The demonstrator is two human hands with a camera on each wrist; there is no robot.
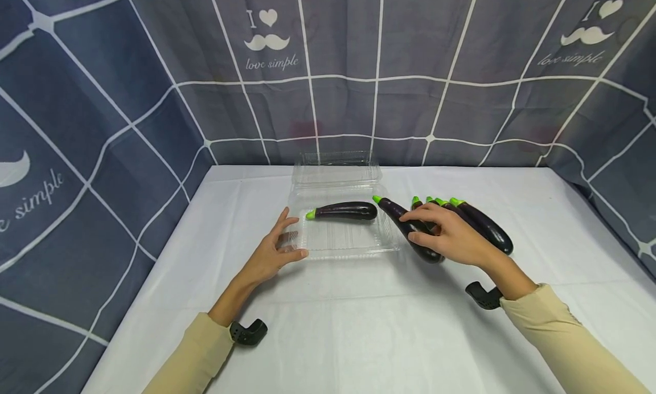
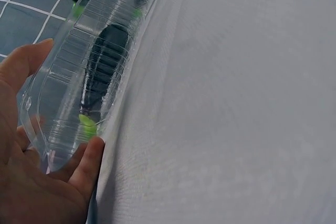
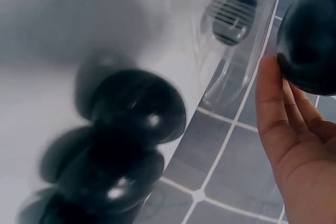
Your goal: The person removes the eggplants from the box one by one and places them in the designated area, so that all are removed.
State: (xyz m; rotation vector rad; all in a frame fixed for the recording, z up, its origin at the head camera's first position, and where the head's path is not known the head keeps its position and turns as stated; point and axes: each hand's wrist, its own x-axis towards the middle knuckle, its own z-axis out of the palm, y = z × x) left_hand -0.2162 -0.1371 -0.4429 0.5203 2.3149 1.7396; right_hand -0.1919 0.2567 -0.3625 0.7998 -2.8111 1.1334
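A clear plastic clamshell box (image 1: 343,246) stands with its lid (image 1: 335,172) folded back. In it lies a dark eggplant (image 1: 348,210), its green stem end toward the left. My left hand (image 1: 269,254) is spread around the box's left end, fingers fairly straight. In the left wrist view, its fingertips (image 2: 94,148) are right at the clear wall. My right hand (image 1: 451,232) grips a second eggplant (image 1: 397,213) between thumb and fingers, beside the box's right edge. The green stem of this eggplant points toward the box.
Several more eggplants (image 1: 487,226) lie side by side on the white-covered table (image 1: 328,337), just beyond and right of my right hand. Dark checked cloth (image 1: 338,109) walls in the back and sides. A black wrist device (image 1: 484,296) hangs under my right sleeve.
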